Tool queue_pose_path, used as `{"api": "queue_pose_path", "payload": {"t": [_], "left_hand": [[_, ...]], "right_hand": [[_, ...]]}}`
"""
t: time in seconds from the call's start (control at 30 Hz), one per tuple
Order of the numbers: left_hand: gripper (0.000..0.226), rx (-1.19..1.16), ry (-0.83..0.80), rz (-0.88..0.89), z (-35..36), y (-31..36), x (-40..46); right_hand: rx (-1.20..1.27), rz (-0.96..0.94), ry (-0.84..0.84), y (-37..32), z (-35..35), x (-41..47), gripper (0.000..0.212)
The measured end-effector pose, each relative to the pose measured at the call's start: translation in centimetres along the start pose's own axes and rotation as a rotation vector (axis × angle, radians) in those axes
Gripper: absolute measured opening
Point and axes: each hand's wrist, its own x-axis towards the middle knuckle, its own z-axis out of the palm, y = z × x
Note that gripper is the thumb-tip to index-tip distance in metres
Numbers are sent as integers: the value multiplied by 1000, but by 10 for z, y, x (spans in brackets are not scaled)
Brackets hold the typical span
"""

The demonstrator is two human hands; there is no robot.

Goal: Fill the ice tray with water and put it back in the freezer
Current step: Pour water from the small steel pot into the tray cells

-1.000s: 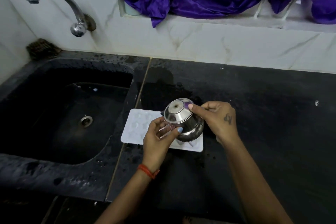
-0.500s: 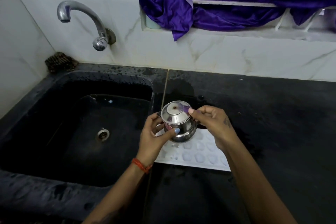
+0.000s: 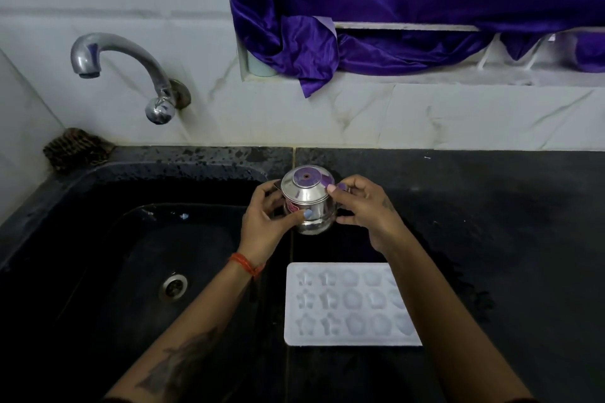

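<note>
From the head view, your left hand (image 3: 265, 222) curls round the side of a small steel pot (image 3: 307, 203), thumb pressed on its front, while your right hand (image 3: 363, 209) pinches the pot's edge between thumb and fingertips. The pot is tipped, bottom facing you, held over the seam between the black sink (image 3: 98, 239) and the countertop (image 3: 491, 239). The ice tray (image 3: 347, 304) lies flat on the countertop, near you and apart from the pot, its right end hidden under your right forearm. Whether its moulds hold water, I cannot tell. The risk, as I judge it: your forearm crosses the tray, so a careless pull back could nudge it and slop water, and carrying a brim-full tray to the freezer invites spills.
</note>
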Motion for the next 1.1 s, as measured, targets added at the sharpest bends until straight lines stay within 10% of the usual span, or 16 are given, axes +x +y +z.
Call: {"api": "queue_pose_path", "payload": {"t": [1.1], "left_hand": [[77, 202, 46, -31, 35, -58, 127]], "right_hand": [[41, 45, 163, 33, -11, 137, 14]]}}
